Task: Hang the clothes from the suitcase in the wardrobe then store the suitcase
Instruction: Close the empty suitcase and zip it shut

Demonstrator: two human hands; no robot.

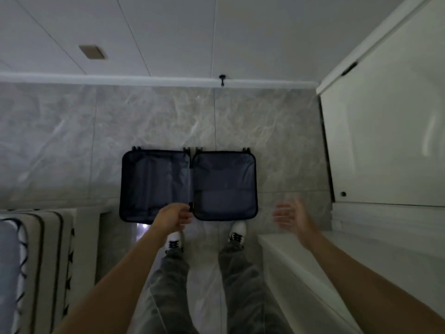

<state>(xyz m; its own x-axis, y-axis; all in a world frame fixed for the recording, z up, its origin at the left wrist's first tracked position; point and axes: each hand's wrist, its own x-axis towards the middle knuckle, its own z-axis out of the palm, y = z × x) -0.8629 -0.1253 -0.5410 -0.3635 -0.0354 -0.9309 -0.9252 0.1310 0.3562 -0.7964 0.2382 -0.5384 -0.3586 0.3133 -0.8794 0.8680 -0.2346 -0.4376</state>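
Observation:
A dark suitcase (154, 184) lies open flat on the grey marble floor in front of my feet, both lined halves showing with no loose clothes in them. My left hand (172, 216) hangs over the near edge by the centre hinge, fingers loosely curled, holding nothing that I can make out. My right hand (292, 216) is blurred, fingers spread, in the air right of the suitcase. The white wardrobe (385, 141) stands on the right, its door shut.
A bed with a striped and patterned cover (38, 261) fills the lower left. A white ledge (301, 261) runs along the lower right below the wardrobe. A white skirting board and panelled wall lie beyond the suitcase, with a black door stop (222, 79).

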